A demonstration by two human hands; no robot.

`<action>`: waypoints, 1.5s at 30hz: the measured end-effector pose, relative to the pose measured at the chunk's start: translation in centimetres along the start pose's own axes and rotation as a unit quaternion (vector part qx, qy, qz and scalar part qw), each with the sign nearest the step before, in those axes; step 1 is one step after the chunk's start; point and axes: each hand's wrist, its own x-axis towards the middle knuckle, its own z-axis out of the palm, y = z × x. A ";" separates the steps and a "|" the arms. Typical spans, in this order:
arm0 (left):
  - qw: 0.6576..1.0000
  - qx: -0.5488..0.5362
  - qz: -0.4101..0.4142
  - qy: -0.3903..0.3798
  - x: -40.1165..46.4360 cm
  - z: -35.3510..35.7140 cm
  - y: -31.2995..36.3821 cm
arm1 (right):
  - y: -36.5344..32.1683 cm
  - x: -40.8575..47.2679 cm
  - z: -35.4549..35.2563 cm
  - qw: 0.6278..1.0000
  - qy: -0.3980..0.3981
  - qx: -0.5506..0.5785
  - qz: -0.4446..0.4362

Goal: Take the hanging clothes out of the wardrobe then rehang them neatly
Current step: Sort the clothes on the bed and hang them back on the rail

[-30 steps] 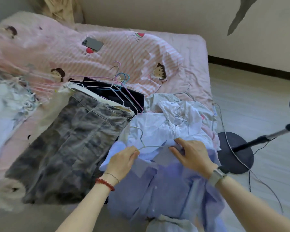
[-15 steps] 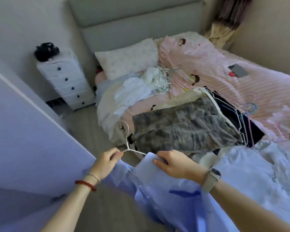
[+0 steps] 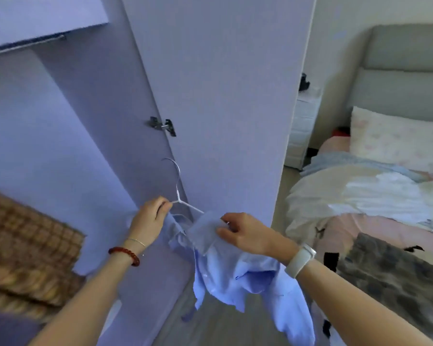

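In front of the open wardrobe (image 3: 60, 136), the step in hand looks like carrying one shirt to the rail (image 3: 28, 44), which runs high at eleven o'clock under the top shelf. To do it well, I judge the hook should be raised clear above the rail and lowered over it, with the collar held square so the garment does not slide off one arm of the hanger.

The wardrobe is the largest thing: flat, smooth lilac panels, its door (image 3: 223, 101) swung open at twelve o'clock on a small metal hinge (image 3: 163, 125). At three o'clock the bed (image 3: 360, 226) carries soft, rumpled cloth. A coarse woven basket (image 3: 28, 245) sits at nine o'clock.

The light blue shirt (image 3: 235, 270) hangs limp at six o'clock, thin and creased, likely to slip. Its hanger (image 3: 178, 191) is slim white wire with a curved hook pointing up. The left hand (image 3: 149, 221) has its fingers curled, pinching the hanger's neck; the right hand (image 3: 245, 233) pinches the collar cloth between thumb and fingertips.
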 end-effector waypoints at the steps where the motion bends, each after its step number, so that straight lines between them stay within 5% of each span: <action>1: 1.000 0.008 -0.010 0.022 0.1 -1.0 -1.0 | -0.7 1.3 -0.1 0.999 -0.022 0.005 -0.024; 11: 0.962 0.076 -0.156 0.211 -0.3 -12.3 -5.7 | -10.0 13.9 1.6 0.970 -0.079 -0.028 -0.229; 17: 0.882 0.214 -0.251 0.336 -5.7 -19.5 -8.1 | -16.6 19.7 6.4 0.971 -0.038 -0.026 -0.237; 21: 0.838 0.215 -0.344 0.365 -7.9 -24.1 -11.2 | -21.5 23.1 9.4 0.976 0.010 -0.022 -0.216; 27: 0.865 0.085 -0.352 0.349 -6.5 -26.8 -16.4 | -26.9 26.2 15.1 0.965 0.047 -0.049 -0.255; 35: 0.880 0.138 -0.258 0.375 -4.6 -25.6 -20.4 | -34.5 30.2 19.3 0.940 0.109 -0.059 -0.318; 45: 0.893 0.061 -0.175 0.410 -5.1 -25.0 -23.0 | -38.7 34.7 22.2 0.972 -0.015 -0.012 -0.235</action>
